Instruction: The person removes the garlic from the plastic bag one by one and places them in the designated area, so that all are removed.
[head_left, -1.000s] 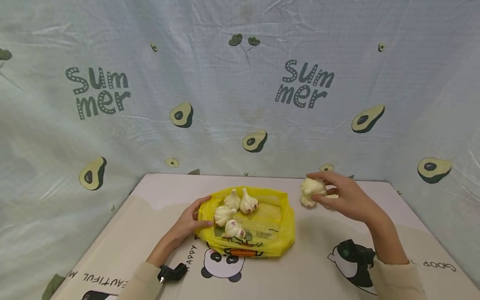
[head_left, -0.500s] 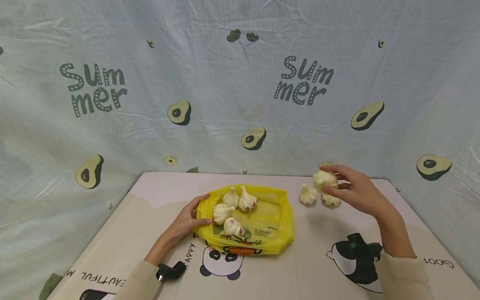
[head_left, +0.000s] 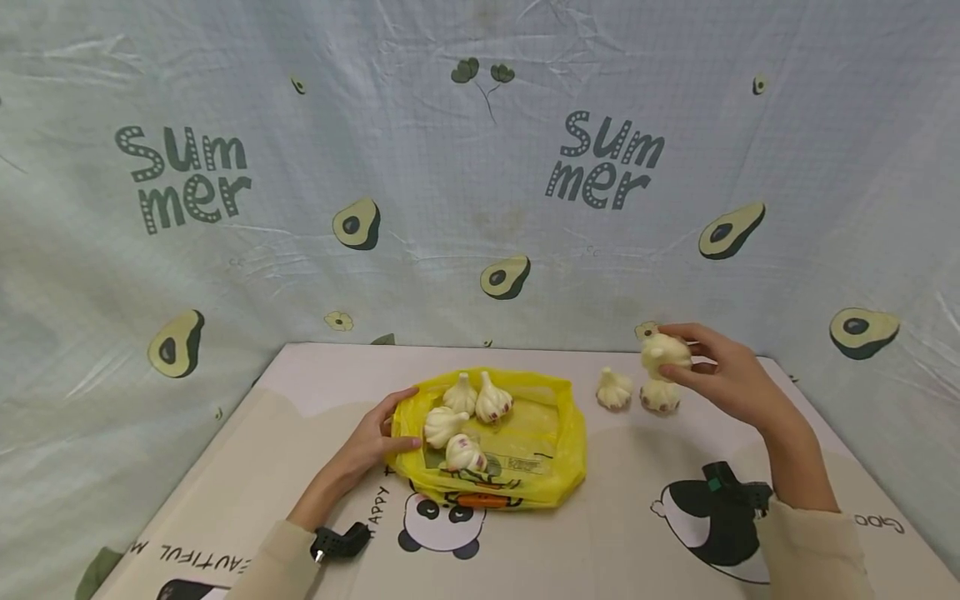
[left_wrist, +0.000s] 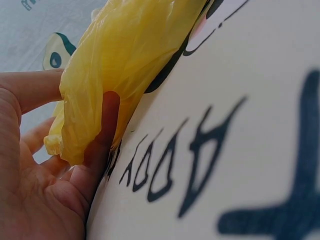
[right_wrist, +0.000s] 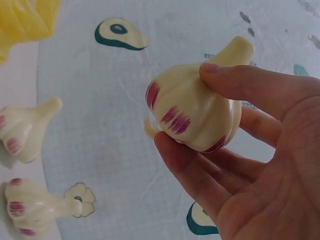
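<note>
In the head view, a person's right grip (head_left: 716,371) has drifted rightward over the last second – the garlic bulb (head_left: 663,348) it pinches was in front of the left standing bulb (head_left: 614,389) and now sits over the right standing bulb (head_left: 660,397), right of centre in the frame. The left one, largely hidden before, shows whole on the worktop (head_left: 558,542). The yellow bag (head_left: 573,442), lower middle of the frame, has hardly shifted; four bulbs (head_left: 494,402) lie in its left half, and the left grip (head_left: 371,437) stays on its left side.

In the left wrist view, that grip has the bag's side between thumb and fingers, at the left of the frame, apparently steadying it; no bulb shows there.

In the right wrist view, thumb above and fingers below clasp the bulb near the centre, its neck toward the upper right. Backdrop shows between it and the two at the left edge – so it seems to be in transit beyond the bag, not yet set down.
</note>
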